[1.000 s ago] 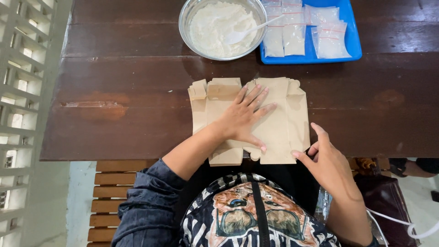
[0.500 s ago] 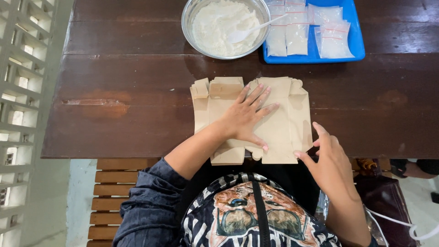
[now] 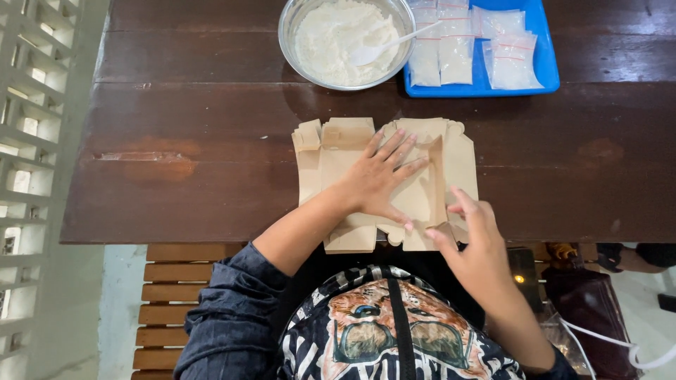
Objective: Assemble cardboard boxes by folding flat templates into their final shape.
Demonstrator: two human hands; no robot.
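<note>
From the head camera, looking straight down, a flat unfolded brown cardboard box blank (image 3: 338, 162) lies at the near edge of a dark wooden table (image 3: 176, 127), about midway along that edge, with its lower flaps reaching slightly past the edge toward the person. The left hand (image 3: 377, 179) lies flat on the middle of the blank, palm down, fingers spread wide and pointing toward the far right, pressing the card to the table. The right hand (image 3: 475, 243) is at the blank's near right corner, fingers loosely bent and slightly parted; its fingertips touch a side panel there that stands partly raised along a fold, though whether it pinches the card cannot be told. At the far edge of the table, a round metal bowl (image 3: 345, 41) holds white powder, with a white spoon (image 3: 394, 43) resting in it, handle toward the right. Just beside the bowl on the right, touching or nearly so, a blue tray (image 3: 546, 67) carries several small clear bags (image 3: 510, 53) filled with white powder.
</note>
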